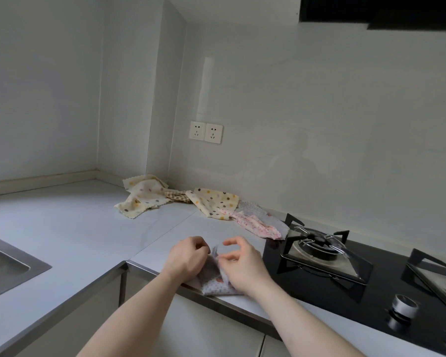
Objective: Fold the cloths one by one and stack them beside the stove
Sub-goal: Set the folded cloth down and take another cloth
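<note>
Grey cloth, patterned with small pale dots, lies at the front edge of the worktop, just left of the black glass stove, partly bunched between the two hands. Left hand: fingers curled, pinching the upper part of the cloth from the left side; its wrist covers the cloth's left margin. Right hand: thumb and forefinger drawn together on a raised fold at the cloth's middle, remaining fingers arched above it; the heel of this hand rests on the cloth's right portion. The lower corner of the cloth shows beneath both wrists, reaching the worktop's metal-trimmed front edge. Both grips thus meet at the cloth's upper centre, the rest of the fabric lying flat below them.

Unfolded cloths sit well apart, along the rear edge against the wall: a cream spotted cloth in the back corner, a small brown checked cloth touching it, a second cream spotted cloth beside that, then a pink patterned cloth over a pale grey cloth, adjoining the stove's rear left corner. A sink occupies the left edge; a double wall socket is mounted above the rear corner.
</note>
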The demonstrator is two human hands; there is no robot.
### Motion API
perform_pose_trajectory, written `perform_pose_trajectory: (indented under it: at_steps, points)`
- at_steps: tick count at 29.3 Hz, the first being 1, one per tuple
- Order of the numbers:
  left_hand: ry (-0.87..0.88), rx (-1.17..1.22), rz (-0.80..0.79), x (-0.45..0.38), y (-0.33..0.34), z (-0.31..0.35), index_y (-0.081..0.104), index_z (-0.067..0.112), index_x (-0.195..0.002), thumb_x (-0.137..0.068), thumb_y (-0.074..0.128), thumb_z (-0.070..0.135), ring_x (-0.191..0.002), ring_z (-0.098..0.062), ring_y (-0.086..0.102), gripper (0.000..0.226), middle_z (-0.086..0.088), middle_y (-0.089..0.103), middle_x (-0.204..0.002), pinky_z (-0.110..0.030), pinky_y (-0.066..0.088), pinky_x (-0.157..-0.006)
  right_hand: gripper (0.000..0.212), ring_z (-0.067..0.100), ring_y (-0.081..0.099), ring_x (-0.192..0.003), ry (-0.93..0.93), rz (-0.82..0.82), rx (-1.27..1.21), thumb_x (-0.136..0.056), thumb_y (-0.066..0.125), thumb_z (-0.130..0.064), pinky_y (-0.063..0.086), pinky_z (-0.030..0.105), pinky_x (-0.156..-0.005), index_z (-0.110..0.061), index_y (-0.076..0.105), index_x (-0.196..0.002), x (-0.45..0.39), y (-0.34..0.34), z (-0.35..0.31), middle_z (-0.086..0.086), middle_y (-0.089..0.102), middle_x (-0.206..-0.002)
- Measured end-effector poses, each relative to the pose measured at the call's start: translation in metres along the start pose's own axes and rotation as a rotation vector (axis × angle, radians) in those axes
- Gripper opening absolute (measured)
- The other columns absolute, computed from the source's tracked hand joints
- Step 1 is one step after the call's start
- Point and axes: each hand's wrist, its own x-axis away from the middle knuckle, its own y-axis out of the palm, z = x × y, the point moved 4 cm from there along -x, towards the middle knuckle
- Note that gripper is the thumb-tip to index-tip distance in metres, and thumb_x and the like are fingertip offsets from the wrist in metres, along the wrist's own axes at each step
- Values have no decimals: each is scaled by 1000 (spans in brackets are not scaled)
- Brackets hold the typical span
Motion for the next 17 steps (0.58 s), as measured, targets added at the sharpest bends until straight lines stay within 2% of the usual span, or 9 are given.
perform_pose_trajectory:
  at_steps: [2, 4, 7, 11, 14, 17]
  points:
    - [1, 21, 4, 1, -2, 1, 69, 27, -80, -78, 45, 38, -90, -21, 65, 26, 7, 73, -87, -33, 53, -80, 30, 10, 73, -80, 15, -53, -25, -92, 69, -19, 61, 25, -70, -32, 59, -116, 1, 6, 2, -8, 76, -99]
    - [4, 28, 10, 1, -1, 1, 69, 26, -81, -79, 43, 41, -88, -22, 65, 30, 6, 73, -85, -34, 53, -80, 29, 17, 74, -76, 41, -61, -153, -90, 70, -14, 63, 35, -74, -29, 61, -114, 0, 5, 4, -4, 77, -98]
    - [4, 4, 7, 1, 0, 1, 69, 26, -82, -83, 48, 44, -86, -21, 65, 28, 6, 72, -84, -31, 51, -74, 23, 20, 74, -82, 15, 92, -210, -94, 68, -11, 64, 39, -77, -28, 63, -108, -7, -13, 11, -5, 75, -99]
    - [7, -26, -26, 2, 2, 3, 68, 30, -81, -68, 52, 53, -79, -13, 67, 31, 11, 72, -76, -30, 55, -75, 19, 8, 67, -95, 23, 304, -9, -95, 64, -18, 57, 32, -82, -33, 59, -105, -12, -32, 37, -14, 68, -103]
    - [22, -70, -28, 1, 3, 4, 69, 32, -83, -66, 55, 51, -80, -12, 66, 30, 13, 71, -78, -29, 54, -75, 18, 11, 63, -102, 47, 319, 187, -97, 61, -35, 54, 41, -93, -35, 55, -113, -10, -27, 61, -17, 65, -107]
    - [30, -100, -31, 2, 4, 5, 69, 32, -85, -68, 58, 48, -83, -12, 65, 25, 14, 69, -80, -29, 52, -76, 31, 14, 53, -119, 30, 315, 370, -99, 51, -52, 40, 39, -104, -34, 53, -125, -9, -21, 70, -17, 65, -114]
